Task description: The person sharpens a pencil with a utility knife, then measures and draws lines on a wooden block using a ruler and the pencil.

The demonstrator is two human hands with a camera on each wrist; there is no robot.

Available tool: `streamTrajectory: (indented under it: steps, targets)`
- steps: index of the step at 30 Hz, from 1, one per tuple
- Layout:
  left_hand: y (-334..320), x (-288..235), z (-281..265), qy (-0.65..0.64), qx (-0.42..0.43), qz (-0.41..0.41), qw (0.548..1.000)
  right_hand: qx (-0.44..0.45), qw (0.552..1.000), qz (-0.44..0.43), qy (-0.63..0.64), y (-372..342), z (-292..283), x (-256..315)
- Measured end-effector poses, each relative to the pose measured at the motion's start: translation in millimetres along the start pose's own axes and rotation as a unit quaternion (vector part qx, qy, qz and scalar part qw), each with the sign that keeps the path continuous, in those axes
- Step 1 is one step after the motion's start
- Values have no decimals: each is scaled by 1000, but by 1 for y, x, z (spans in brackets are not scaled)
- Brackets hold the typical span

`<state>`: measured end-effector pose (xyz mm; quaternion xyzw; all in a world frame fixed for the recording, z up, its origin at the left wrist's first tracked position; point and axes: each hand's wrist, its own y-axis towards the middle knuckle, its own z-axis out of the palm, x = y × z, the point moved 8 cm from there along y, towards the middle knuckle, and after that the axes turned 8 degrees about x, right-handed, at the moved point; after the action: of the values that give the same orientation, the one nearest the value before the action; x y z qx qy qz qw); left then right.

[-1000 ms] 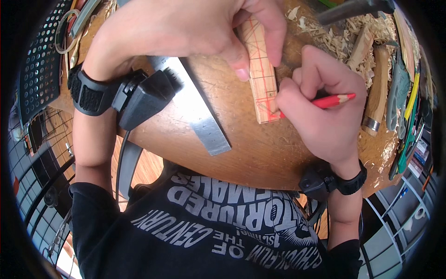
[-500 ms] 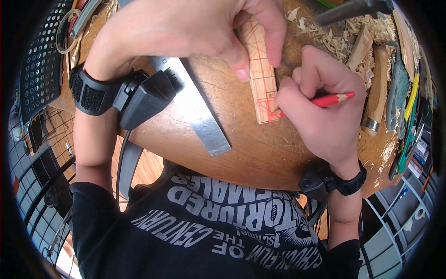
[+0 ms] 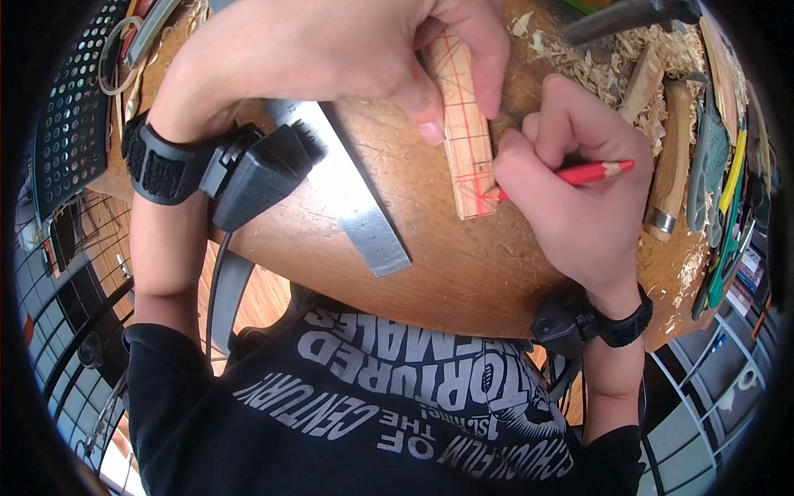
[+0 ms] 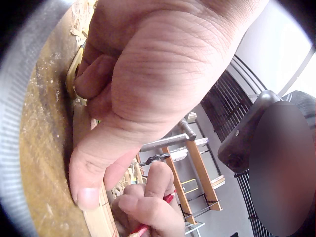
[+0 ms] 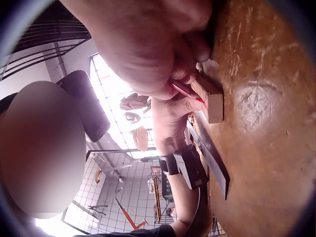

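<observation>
Strip (image 3: pixel 468 145): pale bare wood, matt, fairly smooth. Pencil (image 3: pixel 584 175): red coating, slight sheen, raw wood at exposed point. Flat bar (image 3: pixel 368 223): smooth metal, glossy, bright glare. Table (image 3: pixel 438 281): brown wood, soft sheen, scratched. Shavings (image 3: pixel 583 73): thin raw wood. Handle (image 3: pixel 674 149): smooth wood, shiny metal collar (image 3: pixel 661 222). Wrist strap (image 3: pixel 165 171): black, rough, fabric-like. Shirt (image 3: pixel 322 450): matt black cloth.

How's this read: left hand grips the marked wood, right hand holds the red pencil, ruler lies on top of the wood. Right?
Wrong on the ruler: the head view shows it on the table, apart from the wood. The rest stands: left hand grips the marked wood, right hand holds the red pencil.
</observation>
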<state>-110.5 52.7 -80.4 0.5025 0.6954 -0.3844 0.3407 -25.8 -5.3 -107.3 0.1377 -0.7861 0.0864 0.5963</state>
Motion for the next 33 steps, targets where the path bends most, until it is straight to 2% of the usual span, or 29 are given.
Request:
streamTrajectory:
  steps: [3, 5, 8, 11, 14, 24, 30, 33]
  targets:
    - [0, -1, 0, 9, -2, 11, 1000, -1, 1000, 22, 19, -1, 0, -2]
    - [0, -2, 0, 11, -2, 13, 1000, 24, 1000, 5, -17, 0, 2, 4]
    - [1, -1, 0, 17, 1, 4, 1000, -20, 1000, 14, -3, 1, -3, 0]
    - [0, 0, 0, 3, 3, 6, 1000, 26, 1000, -7, -13, 0, 2, 5]
    - [0, -2, 0, 9, 2, 15, 1000, -1, 1000, 0, 1, 0, 1, 1]
    - [0, -1, 0, -3, 5, 12, 1000, 12, 1000, -16, 13, -1, 2, 2]
    - [-1, -7, -3, 14, 2, 7, 1000, 14, 1000, -8, -25, 0, 1, 6]
    - [0, -3, -1, 6, 5, 15, 1000, 44, 999, 21, -25, -1, 5, 2]
